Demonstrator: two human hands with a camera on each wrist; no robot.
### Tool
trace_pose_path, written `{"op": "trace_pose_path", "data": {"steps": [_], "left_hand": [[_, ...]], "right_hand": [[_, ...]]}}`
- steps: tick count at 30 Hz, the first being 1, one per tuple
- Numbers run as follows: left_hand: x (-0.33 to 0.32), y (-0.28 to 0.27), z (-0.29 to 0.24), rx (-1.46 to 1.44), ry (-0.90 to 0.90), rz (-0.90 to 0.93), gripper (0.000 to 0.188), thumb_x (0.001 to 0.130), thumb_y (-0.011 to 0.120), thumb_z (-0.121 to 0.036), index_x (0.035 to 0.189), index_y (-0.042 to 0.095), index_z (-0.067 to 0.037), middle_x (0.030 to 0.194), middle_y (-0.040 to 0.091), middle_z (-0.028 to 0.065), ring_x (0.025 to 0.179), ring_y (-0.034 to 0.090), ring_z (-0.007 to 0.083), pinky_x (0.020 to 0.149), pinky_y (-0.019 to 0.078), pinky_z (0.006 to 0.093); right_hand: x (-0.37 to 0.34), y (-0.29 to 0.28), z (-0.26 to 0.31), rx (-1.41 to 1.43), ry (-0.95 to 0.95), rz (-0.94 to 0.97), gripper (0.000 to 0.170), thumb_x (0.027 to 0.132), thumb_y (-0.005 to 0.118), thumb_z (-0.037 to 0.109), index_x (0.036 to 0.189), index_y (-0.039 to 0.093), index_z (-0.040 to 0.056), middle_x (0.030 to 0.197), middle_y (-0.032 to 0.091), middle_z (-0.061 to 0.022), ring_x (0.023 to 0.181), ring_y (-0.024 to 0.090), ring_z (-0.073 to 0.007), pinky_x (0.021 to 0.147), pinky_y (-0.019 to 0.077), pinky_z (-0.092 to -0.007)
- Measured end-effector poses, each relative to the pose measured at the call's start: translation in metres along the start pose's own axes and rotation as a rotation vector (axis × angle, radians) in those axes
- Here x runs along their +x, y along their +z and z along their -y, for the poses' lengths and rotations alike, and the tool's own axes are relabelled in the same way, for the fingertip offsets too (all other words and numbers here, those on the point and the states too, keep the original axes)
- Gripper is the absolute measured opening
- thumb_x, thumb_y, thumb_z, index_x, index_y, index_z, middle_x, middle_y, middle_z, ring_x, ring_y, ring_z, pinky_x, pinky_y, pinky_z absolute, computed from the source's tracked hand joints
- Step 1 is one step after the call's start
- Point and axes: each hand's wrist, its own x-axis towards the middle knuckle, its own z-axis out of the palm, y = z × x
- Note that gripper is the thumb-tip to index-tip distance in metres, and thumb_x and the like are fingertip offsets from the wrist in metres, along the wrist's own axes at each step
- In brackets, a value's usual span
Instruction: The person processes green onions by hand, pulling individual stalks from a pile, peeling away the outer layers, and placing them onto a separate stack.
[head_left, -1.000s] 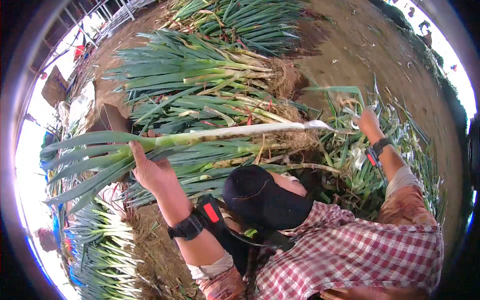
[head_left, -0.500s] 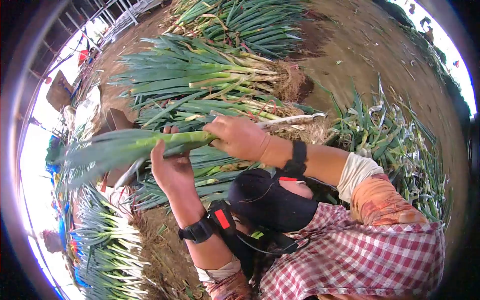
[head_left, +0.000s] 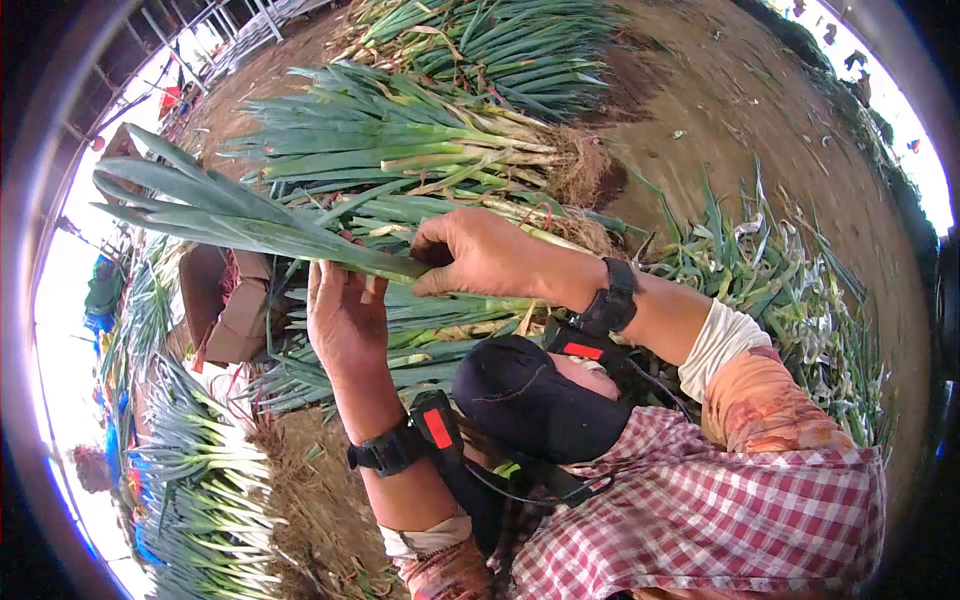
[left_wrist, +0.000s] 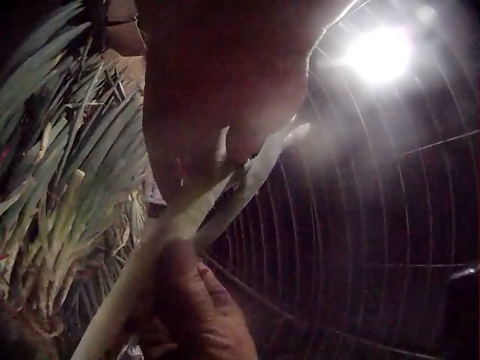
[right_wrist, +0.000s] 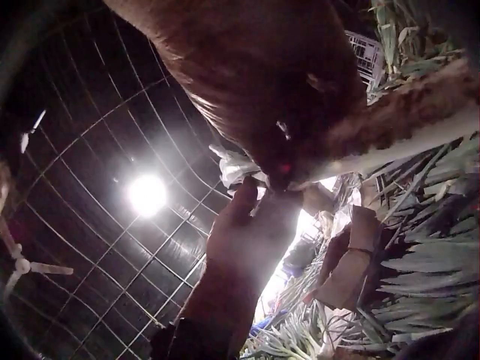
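Both hands hold one long green onion (head_left: 240,225), its leaves fanning toward the upper left in the head view. My left hand (head_left: 348,325) grips it from below, fingers raised beside the leaf bases. To its right, my right hand (head_left: 485,255) pinches the stalk between thumb and fingers. A soil-streaked pale stalk (right_wrist: 427,124) leaves the right hand in the right wrist view, with the left hand (right_wrist: 251,236) close by. From the left wrist, the right hand (left_wrist: 202,307) shows under the pale stalk (left_wrist: 120,289). Much of the stalk is hidden by the right hand and forearm in the head view.
Bundles of green onions (head_left: 400,140) lie in rows on the soil, roots to the right. A heap of stripped leaves (head_left: 770,270) lies right. Cleaned green onions (head_left: 215,480) line the lower left, near an open cardboard box (head_left: 240,320). A capped head (head_left: 535,400) is below the hands.
My right hand has come from the leaf heap to the stalk beside my left hand, taking hold of it. The leaves have swung upward, uncovering the cardboard box.
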Motion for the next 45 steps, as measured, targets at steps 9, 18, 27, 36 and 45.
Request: {"op": "trace_pose_path", "data": {"steps": [9, 18, 27, 36, 45], "left_hand": [[0.007, 0.002, 0.012, 0.066, 0.096, -0.163, 0.033, 0.086, 0.048, -0.014, 0.116, 0.037, -0.007, 0.108, 0.049, 0.0101, 0.100, 0.052, 0.0244, 0.081, 0.0445, 0.0431], [0.020, -0.035, -0.021, 0.037, 0.304, -0.409, 0.023, 0.085, 0.047, -0.016, 0.098, 0.045, 0.002, 0.077, 0.053, 0.0132, 0.071, 0.054, 0.0230, 0.067, 0.0483, 0.0353], [0.003, -0.054, -0.051, 1.921, 0.803, -0.717, 0.028, 0.074, 0.059, -0.011, 0.092, 0.049, 0.008, 0.081, 0.058, 0.0128, 0.068, 0.057, 0.0205, 0.059, 0.0474, 0.0311], [-0.003, -0.043, -0.035, 1.990, 0.870, -0.585, 0.032, 0.075, 0.058, -0.020, 0.091, 0.050, 0.007, 0.073, 0.057, 0.0147, 0.065, 0.058, 0.0241, 0.058, 0.0489, 0.0324], [-0.005, -0.001, -0.007, -0.069, 0.333, -0.550, 0.015, 0.087, 0.038, -0.020, 0.082, 0.038, -0.006, 0.069, 0.043, 0.0045, 0.051, 0.042, 0.0135, 0.044, 0.0391, 0.0255]], "right_hand": [[-0.004, 0.011, -0.013, -0.080, -0.267, -0.048, 0.020, 0.066, 0.065, 0.012, 0.081, 0.053, 0.0039, 0.072, 0.053, -0.0105, 0.067, 0.054, -0.0256, 0.060, 0.0422, -0.0331], [-0.132, -0.019, -0.068, -0.132, 0.046, 0.030, 0.028, 0.071, 0.055, 0.023, 0.096, 0.055, 0.0105, 0.082, 0.056, -0.0174, 0.074, 0.055, -0.0354, 0.063, 0.0451, -0.0405], [-0.323, -0.103, -0.204, -0.947, 0.657, -0.129, 0.044, 0.063, 0.065, 0.032, 0.090, 0.054, -0.0008, 0.089, 0.054, -0.0184, 0.086, 0.054, -0.0337, 0.074, 0.0445, -0.0404], [-0.119, 0.006, -0.076, 0.147, 0.538, -0.010, 0.044, 0.075, 0.065, 0.030, 0.108, 0.052, 0.0041, 0.093, 0.058, -0.0134, 0.089, 0.055, -0.0255, 0.078, 0.0430, -0.0329], [-0.140, 0.021, -0.105, -0.402, 0.534, 0.115, 0.025, 0.075, 0.056, 0.021, 0.097, 0.059, 0.0088, 0.078, 0.060, -0.0171, 0.068, 0.058, -0.0309, 0.059, 0.0446, -0.0380]]}}
